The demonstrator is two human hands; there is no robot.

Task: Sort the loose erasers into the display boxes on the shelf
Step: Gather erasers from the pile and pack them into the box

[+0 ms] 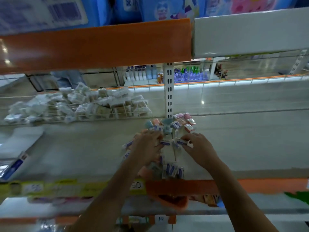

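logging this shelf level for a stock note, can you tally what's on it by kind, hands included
heap of loose erasers: 1 (single erasers too blurred to count)
wire basket of clear packets: 1
hands in the heap: 2, left hand and right hand
total: 4

A wire basket of clear-wrapped white packets sits at the shelf's back left. Blue printed packages line the shelf above. Bottles stand on a distant shelf, blurred. Yellow price labels front the edge.
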